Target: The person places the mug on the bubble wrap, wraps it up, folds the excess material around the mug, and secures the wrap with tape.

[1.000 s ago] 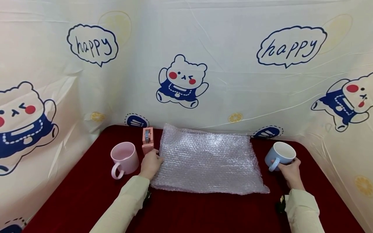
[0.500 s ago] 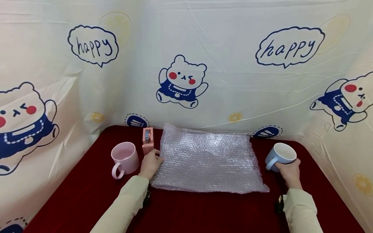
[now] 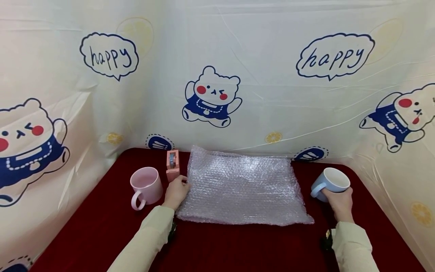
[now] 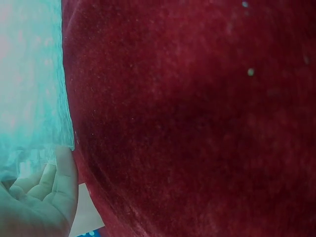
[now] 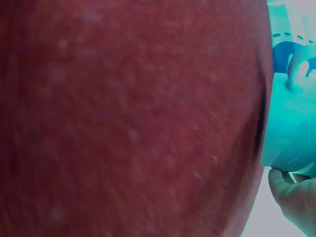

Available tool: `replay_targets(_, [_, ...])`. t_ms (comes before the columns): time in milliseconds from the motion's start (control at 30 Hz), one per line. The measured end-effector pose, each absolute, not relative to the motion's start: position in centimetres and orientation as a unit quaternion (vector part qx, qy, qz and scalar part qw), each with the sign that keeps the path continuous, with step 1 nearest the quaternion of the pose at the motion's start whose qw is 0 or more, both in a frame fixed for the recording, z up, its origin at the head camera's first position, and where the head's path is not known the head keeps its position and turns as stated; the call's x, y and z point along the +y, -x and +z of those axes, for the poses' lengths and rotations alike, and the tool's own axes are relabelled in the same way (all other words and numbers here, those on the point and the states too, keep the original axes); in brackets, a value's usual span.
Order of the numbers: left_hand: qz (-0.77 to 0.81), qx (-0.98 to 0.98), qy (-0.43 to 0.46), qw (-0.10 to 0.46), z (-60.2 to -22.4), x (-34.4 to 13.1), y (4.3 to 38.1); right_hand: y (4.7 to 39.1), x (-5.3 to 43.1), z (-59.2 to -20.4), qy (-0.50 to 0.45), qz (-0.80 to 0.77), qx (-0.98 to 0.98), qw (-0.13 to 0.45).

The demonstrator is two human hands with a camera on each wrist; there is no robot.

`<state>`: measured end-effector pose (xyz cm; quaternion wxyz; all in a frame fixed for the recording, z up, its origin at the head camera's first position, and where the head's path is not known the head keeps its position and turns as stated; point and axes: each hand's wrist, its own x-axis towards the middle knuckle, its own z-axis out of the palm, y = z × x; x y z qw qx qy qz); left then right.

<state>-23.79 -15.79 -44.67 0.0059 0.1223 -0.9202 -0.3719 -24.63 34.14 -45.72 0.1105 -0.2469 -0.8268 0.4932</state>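
In the head view, a sheet of bubble wrap lies flat on the dark red cloth. My left hand is at its left edge, thumb and curled fingers pinching it; the left wrist view shows the fingertips of that hand overlapped by the clear wrap. Over on the right, my right hand grips a light blue mug with a white inside, its handle pointing front left. The thumb lies along the near side and the other fingers are mostly hidden behind. The right wrist view shows the mug above this hand.
A pink mug stands left of my left hand, its handle toward me. Just beyond that hand is a pink tape dispenser. A white curtain printed with cartoon bears surrounds the table at the back and sides.
My right hand has turned the blue mug so its handle swings left, and the mug has shifted slightly right. The left hand stays at the bubble wrap's edge.
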Motion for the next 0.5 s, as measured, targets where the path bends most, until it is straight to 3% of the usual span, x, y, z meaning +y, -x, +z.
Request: replay_targets(500, [-0.374, -0.92, -0.118, -0.001, -44.7, -15.7, 23.8, 24.2, 33.2, -41.3, 0.235, 0.485, -0.83, 0.14])
